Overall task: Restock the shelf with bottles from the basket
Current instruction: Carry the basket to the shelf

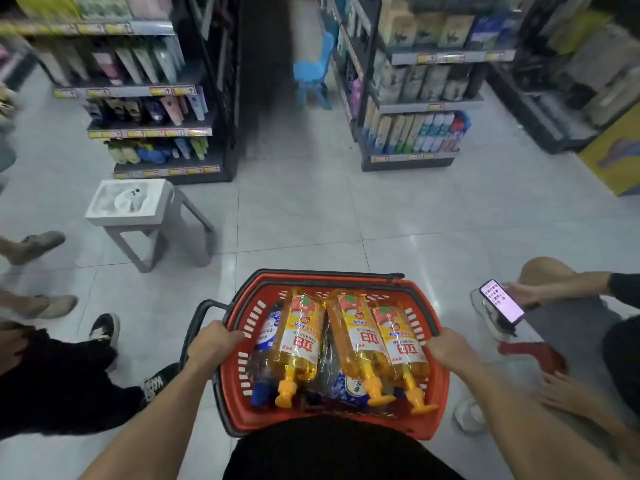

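While carried rather than set down, looks too heavy for one arm, hence a grip on each side: left hand clenched over the left rim of the red slotted plastic shopping basket, right hand clenched over the right rim, fingers of both folded tight on the plastic. Leaves the black loop handles unused, swung out and down along the basket's left and far edges; probably steadier that way under a full load. Keeps the basket's near wall against the waist, likely to share the weight with the body.

Holds inside the basket three clear orange-yellow plastic pump bottles, laid flat side by side, pumps towards the near wall, red-and-white labels up; presumably laid down to stop them toppling on the walk. Under them, blue-and-white packs, only partly seen; cannot tell what kind.

Judged barely begun: no bottle lifted out.

Well beyond the basket's far edge, to the left, a dark stocked shelving unit; to the right, a second dark shelving unit. Cannot tell which one wants the bottles. Beyond the basket's far-left corner, a white plastic stool; just off its right side, a lit phone in a seated person's hand. Calls for steering between the two.
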A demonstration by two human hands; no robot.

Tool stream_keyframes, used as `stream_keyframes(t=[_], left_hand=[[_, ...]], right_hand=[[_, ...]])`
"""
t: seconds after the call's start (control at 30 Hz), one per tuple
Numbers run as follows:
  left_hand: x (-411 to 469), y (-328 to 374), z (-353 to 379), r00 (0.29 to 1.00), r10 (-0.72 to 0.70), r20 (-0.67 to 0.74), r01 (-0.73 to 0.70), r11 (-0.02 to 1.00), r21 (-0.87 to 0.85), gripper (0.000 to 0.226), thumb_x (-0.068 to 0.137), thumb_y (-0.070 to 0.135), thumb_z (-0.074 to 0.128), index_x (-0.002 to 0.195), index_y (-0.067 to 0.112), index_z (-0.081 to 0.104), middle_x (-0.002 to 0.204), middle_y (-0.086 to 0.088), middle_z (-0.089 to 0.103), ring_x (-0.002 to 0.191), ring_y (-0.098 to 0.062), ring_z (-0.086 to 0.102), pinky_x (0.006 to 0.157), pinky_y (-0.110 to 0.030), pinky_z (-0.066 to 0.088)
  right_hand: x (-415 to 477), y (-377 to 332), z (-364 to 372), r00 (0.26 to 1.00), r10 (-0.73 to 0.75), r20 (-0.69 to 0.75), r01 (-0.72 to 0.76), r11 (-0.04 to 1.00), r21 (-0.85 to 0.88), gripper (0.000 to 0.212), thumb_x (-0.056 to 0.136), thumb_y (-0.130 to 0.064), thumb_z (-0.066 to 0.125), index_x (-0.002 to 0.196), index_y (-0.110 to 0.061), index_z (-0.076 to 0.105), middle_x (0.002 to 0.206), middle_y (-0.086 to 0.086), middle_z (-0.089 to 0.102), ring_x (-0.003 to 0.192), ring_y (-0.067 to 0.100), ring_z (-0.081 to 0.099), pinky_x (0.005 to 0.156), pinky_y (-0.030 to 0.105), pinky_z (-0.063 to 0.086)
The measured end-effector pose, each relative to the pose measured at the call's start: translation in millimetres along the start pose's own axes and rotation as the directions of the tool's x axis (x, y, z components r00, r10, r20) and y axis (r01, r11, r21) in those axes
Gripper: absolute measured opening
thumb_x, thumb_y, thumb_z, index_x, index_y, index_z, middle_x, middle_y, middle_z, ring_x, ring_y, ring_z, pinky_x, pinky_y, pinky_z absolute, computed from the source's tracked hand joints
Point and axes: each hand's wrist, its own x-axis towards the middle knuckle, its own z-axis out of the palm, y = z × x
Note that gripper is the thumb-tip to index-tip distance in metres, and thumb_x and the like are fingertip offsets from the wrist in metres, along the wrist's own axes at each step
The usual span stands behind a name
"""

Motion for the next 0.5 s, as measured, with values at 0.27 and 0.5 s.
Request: stream_keyframes(t=[0.27,0.5], left_hand=[[113,89,-75,0.996,-0.010,0.085,0.010,1.000,-0.001,0.031,0.082,0.042,0.070,0.099,0.017,0.066,0.084,-0.002,0.074,0.070,-0.020,0.075,0.076,-0.037,0.064],[199,155,-124,0.996,-0.019,0.085,0.021,0.999,-0.026,0.036,0.084,0.035,0.074,0.107,0.008,0.071,0.079,-0.003,0.072,0.066,-0.020,0.073,0.061,-0.029,0.059]], right_hand=[[82,-109,-54,0.998,0.054,-0.016,-0.055,0.996,-0.074,0.029,0.089,-0.042,0.054,0.097,-0.018,0.068,0.087,-0.001,0.068,0.071,0.013,0.064,0.075,0.032,0.056],[165,-194,-95,0.993,0.105,-0.051,-0.109,0.992,-0.061,0.036,0.081,-0.047,0.052,0.098,-0.020,0.066,0.090,0.000,0.072,0.075,0.021,0.069,0.079,0.039,0.061]])
